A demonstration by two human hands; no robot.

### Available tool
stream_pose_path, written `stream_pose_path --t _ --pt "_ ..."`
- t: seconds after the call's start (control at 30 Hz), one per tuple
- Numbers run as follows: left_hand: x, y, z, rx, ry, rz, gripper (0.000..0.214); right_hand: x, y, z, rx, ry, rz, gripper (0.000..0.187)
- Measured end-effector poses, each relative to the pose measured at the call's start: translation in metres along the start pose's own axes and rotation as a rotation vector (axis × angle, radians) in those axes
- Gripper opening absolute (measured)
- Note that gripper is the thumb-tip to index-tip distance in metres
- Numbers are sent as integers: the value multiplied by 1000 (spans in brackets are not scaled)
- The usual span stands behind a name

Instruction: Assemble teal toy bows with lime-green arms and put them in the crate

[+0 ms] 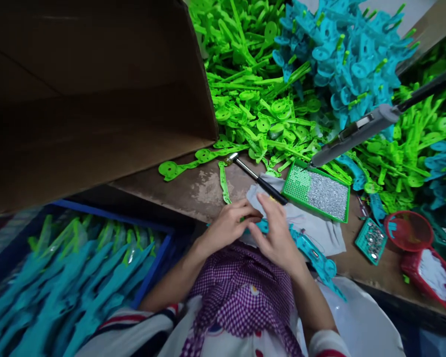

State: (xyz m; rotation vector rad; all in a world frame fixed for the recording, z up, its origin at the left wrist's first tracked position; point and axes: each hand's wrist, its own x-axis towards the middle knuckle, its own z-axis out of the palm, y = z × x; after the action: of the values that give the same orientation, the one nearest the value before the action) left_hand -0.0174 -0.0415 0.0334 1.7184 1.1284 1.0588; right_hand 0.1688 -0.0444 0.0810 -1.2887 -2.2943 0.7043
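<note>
Both hands meet over a long blue plastic part [315, 253] close to the purple checked apron. My left hand [230, 223] has its fingers curled round the left portion of it, and the fingertips partly hide it. On the other side, my right hand [277, 235] straddles the same part, thumb toward me and fingers beyond, the thumb close to the left fingertips. The part's right end sticks out past my right wrist, tilted down. Beneath the hands lies a pale cloth [301, 220]. Any small piece between the fingertips is hidden.
A hammer [258, 178] lies beyond the hands, beside a green tray [317, 212] of small metal pieces. A grey power screwdriver [353, 134] hangs above it. Green parts [260, 104] heap behind. A cardboard box [96, 99] and a blue crate [152, 263] stand left; small containers [371, 240] sit right.
</note>
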Motion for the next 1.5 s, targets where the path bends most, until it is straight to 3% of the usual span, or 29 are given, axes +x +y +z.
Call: stream_pose_path --t 0.07,0.17,0.33,0.43,0.53,0.67,0.77,0.93,1.2,1.5 --pt "-16 -5 0 -87 93 -137 10 10 -9 10 179 -172 70 51" --pt "-29 -22 -6 -243 193 -335 24 25 -7 15 329 -298 187 35" --pt "-29 -44 -20 -378 166 -354 40 54 18 17 586 -574 227 30" --pt "-20 -52 -40 -180 231 -195 46 75 30 28 661 -496 343 27" --pt "3 -71 -71 87 292 -23 35 99 33 45 624 -356 318 22" --pt "37 -107 -100 282 62 65 35 136 37 73 421 -174 267 20" --pt "46 -122 -103 353 -29 65 37 156 45 92 372 -111 314 25" --pt "48 -128 -102 333 -31 103 33 163 54 110 317 -117 308 27" --pt "55 -137 -111 277 -91 88 30 158 35 106 75 -67 286 16" --pt "64 -140 -112 215 -106 66 29 155 28 111 -84 -81 306 22"
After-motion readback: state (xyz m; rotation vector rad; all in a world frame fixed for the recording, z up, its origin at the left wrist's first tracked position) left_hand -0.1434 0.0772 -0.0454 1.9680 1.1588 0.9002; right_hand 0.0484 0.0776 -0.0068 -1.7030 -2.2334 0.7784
